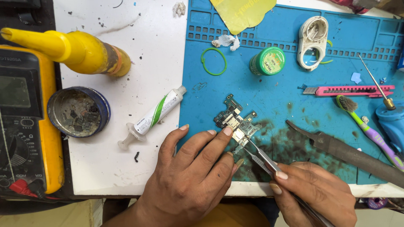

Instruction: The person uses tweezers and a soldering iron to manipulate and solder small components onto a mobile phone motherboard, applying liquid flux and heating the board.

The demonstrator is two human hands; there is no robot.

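Left hand (pixel 189 176) pins circuit board (pixel 235 120); right hand (pixel 313 191) grips tweezers (pixel 261 156); blue tin (pixel 78 111) holds dark scrap bits

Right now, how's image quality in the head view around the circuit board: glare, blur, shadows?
Head view: even, soft light and sharp focus on the circuit board; no glare on the blue mat. The left hand and right hand cast only faint shadows. The tweezers are crisp. Slight wide-angle bend at the edges, seen near the yellow multimeter.
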